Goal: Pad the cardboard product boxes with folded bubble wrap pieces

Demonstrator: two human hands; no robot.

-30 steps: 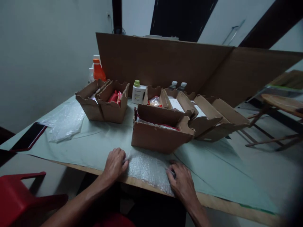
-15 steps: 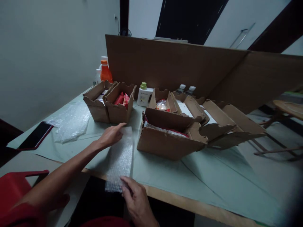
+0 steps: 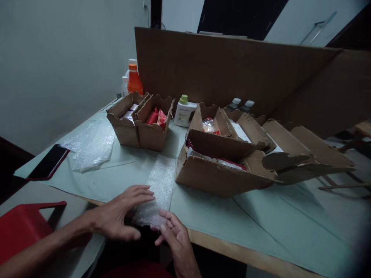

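Observation:
A strip of bubble wrap (image 3: pixel 162 179) lies on the green-covered table, its near end reaching the front edge. My right hand (image 3: pixel 176 235) pinches that near end between thumb and fingers. Over the strip's left side is my left hand (image 3: pixel 124 212), fingers spread and thumb apart, holding nothing. Just right of the strip stands a cardboard box (image 3: pixel 220 177) with red and clear plastic packs inside.
More bubble wrap (image 3: pixel 95 144) and a phone (image 3: pixel 48 162) lie at the left. Two cardboard boxes (image 3: pixel 153 137), a white bottle with a green cap (image 3: pixel 184 112) and an orange bottle (image 3: pixel 135 81) stand farther back. A cardboard panel (image 3: pixel 220 65) rises behind.
My left hand has come back from the strip's far end towards its near end and spread its fingers. My right hand stays at the near end. The view has shifted slightly.

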